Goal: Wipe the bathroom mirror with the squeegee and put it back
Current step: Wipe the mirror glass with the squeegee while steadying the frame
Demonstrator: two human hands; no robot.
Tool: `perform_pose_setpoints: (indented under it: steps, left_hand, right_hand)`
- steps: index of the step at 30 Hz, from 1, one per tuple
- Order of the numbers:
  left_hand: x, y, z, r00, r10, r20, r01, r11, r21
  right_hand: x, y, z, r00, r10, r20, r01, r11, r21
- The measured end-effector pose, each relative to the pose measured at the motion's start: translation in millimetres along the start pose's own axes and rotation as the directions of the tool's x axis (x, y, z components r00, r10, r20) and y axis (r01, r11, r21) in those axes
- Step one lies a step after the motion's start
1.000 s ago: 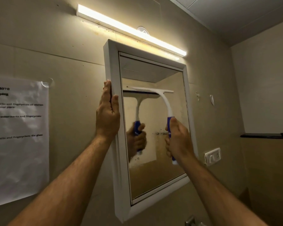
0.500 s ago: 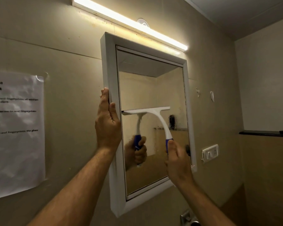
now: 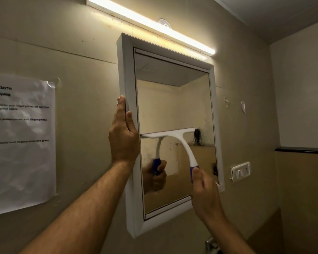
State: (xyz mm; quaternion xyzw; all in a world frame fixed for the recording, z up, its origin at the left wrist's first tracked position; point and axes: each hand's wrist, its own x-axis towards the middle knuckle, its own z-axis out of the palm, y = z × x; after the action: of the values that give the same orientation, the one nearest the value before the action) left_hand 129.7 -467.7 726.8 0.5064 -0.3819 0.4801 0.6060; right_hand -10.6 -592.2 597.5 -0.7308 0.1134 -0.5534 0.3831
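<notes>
Paper notice (image 3: 22, 143): left part out of view, print blurred and mostly unreadable. Squeegee (image 3: 174, 136): blue grip largely buried in the right hand (image 3: 206, 197), whose fingers are hidden behind its own back. Light bar (image 3: 151, 24): left end runs off the top edge. Black shelf (image 3: 301, 149): cut at right edge. Metal fitting (image 3: 212, 245) at bottom edge: cropped, unidentifiable. Dark smudge (image 3: 197, 136) in mirror (image 3: 173, 107): too blurred to tell.

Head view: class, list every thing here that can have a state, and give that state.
Strip light: on.
Mirror: on the wall, lower glass smeared.
Squeegee: blade against the glass, mid-height.
Left hand: straight fingers resting on mirror frame.
Right hand: gripping squeegee handle.
</notes>
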Motion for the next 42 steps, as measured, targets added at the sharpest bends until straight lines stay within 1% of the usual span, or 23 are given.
perform_pose_setpoints:
  steps: [1,3,6,9,13,15,18,24,28,35,40,42]
  left_hand:
    - [-0.3,-0.2,0.8,1.000,-0.008,-0.004,0.008,1.000,0.022]
    - [-0.6,0.4,1.4,1.000,-0.016,0.000,0.016,0.999,0.038]
    - [-0.9,1.7,0.8,1.000,-0.004,0.007,0.004,0.998,0.055]
    - [0.8,0.7,0.3,1.000,-0.002,0.019,0.001,0.998,0.065]
    - [0.0,2.3,-0.2,1.000,-0.008,0.023,0.007,0.999,0.050]
    - [-0.2,2.6,-0.4,1.000,-0.017,0.026,0.016,0.999,0.047]
    - [-1.1,3.5,-0.7,0.999,-0.026,0.029,0.024,0.999,0.039]
    - [-3.3,1.4,-1.3,0.998,-0.038,0.050,0.035,0.998,0.060]
    - [-3.2,2.1,-2.6,0.998,-0.037,0.048,0.034,0.998,0.059]
    - [-4.2,4.0,-2.3,0.999,-0.036,0.041,0.034,0.999,0.038]
    - [-3.6,2.9,-2.9,0.998,-0.038,0.051,0.036,0.999,0.029]
    - [-3.2,1.7,-3.1,0.998,-0.040,0.049,0.038,0.999,0.033]
  right_hand:
    - [-4.3,-2.1,0.7,0.999,0.032,-0.018,-0.032,0.999,0.008]
    - [0.1,-1.7,-0.3,1.000,-0.008,-0.027,0.010,0.999,0.044]
    - [20.0,-20.4,-0.4,0.999,0.008,-0.039,-0.004,0.996,0.094]
    - [33.1,-33.4,0.6,0.999,0.003,-0.044,0.000,0.997,0.076]
    - [12.0,-11.6,-1.1,0.999,-0.009,-0.041,0.011,0.998,0.058]
    - [-8.8,8.7,-3.0,0.999,0.030,-0.020,-0.030,0.999,0.025]
    - [-26.8,24.1,-7.5,0.995,0.101,0.012,-0.102,0.995,0.025]
    - [4.2,-6.9,-4.6,0.999,0.004,-0.036,-0.003,0.999,0.037]
    - [9.2,-7.5,2.9,0.999,0.016,-0.036,-0.014,0.999,0.048]
    - [-38.8,29.4,0.2,0.995,0.096,-0.013,-0.095,0.994,0.060]
    - [-8.9,0.1,2.6,0.997,0.007,-0.077,-0.003,0.999,0.052]
    - [4.0,-9.3,6.9,0.997,0.003,-0.079,0.000,0.999,0.035]
